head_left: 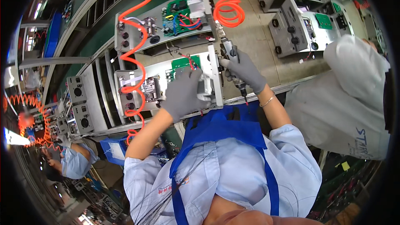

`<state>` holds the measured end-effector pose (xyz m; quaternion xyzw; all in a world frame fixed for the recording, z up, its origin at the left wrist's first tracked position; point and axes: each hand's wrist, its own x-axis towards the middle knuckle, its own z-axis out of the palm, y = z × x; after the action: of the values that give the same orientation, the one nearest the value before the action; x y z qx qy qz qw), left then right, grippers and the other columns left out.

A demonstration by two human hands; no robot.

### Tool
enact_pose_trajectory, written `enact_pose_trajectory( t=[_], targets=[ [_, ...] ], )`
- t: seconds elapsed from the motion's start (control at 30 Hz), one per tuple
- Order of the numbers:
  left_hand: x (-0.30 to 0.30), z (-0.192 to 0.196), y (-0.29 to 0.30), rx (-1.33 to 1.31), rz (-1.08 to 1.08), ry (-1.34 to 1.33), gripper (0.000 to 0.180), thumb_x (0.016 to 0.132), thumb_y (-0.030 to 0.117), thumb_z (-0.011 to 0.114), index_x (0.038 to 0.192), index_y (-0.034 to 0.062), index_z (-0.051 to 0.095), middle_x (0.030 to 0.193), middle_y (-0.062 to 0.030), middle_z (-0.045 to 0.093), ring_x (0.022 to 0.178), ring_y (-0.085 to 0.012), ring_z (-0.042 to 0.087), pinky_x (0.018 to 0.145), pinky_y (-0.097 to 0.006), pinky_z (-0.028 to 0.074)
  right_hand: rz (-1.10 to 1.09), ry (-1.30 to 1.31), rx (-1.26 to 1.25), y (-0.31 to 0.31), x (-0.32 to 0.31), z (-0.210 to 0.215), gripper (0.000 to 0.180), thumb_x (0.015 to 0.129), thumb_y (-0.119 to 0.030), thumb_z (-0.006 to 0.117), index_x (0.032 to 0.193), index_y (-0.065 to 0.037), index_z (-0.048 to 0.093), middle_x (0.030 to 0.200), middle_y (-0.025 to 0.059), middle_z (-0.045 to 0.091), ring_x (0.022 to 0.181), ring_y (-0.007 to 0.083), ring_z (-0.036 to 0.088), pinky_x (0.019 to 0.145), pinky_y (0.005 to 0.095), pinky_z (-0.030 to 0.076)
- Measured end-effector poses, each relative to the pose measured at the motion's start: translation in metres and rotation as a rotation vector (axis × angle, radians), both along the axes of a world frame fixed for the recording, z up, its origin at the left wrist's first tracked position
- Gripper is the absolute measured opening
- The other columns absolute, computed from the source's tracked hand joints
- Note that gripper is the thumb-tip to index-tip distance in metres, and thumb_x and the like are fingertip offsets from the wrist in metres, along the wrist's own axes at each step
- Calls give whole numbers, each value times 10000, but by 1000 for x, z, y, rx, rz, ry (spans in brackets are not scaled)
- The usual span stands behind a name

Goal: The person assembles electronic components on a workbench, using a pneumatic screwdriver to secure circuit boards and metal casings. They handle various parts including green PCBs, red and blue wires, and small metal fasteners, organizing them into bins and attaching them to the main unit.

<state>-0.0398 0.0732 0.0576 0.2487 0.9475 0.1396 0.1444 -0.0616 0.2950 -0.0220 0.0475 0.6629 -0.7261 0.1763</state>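
My right hand (pixel 246 71), in a grey glove, is closed around an air screwdriver (pixel 228 46), its bit pointing down toward my apron. An orange coiled air hose (pixel 229 11) leads to the tool's upper end. To the left, my gloved left hand (pixel 183 95) curls over an open metal chassis (pixel 156 68), thumb and fingers around a white block-like part (pixel 203 85) beside the upright end panel (pixel 215 75). A green circuit board (pixel 180 63) with red and blue wires lies just beyond the fingers. The palm hides part of the chassis.
Beyond stands another open chassis (pixel 162 41) with a wired green board. More grey units (pixel 291 29) sit at the right, near a person's pale sleeve (pixel 333 96). A second orange coiled hose (pixel 139 50) hangs at the left. A blue bin (pixel 111 150) stands below.
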Motion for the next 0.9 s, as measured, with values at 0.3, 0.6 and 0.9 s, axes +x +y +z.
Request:
enact_pose_trajectory(
  t=[0.3, 0.6, 0.9],
  targets=[
    [23, -10, 26, -15, 126, -81, 883, 489, 239, 853, 1244, 77, 426, 1168, -185, 447, 970, -382, 571, 774, -463, 524, 50, -35, -202, -9, 7, -21, 287, 890, -255, 627, 988, -26, 483, 733, 39, 567, 587, 99, 572, 498, 253, 485],
    [22, -40, 25, 102, 234, 36, 859, 538, 202, 825, 1266, 85, 385, 1202, -210, 403, 902, -433, 598, 719, -471, 540, -48, 21, -233, -19, 8, -43, 353, 876, -299, 648, 1037, -27, 491, 798, 27, 563, 614, 82, 563, 541, 251, 485],
    [36, -45, 3, 102, 275, 103, 792, 639, 79, 709, 1342, 23, 349, 1325, -292, 383, 1061, -415, 547, 802, -475, 500, -19, -37, -72, -47, 11, -62, 276, 847, -297, 627, 935, -39, 584, 759, 22, 581, 613, 74, 522, 507, 250, 419]
  ],
)
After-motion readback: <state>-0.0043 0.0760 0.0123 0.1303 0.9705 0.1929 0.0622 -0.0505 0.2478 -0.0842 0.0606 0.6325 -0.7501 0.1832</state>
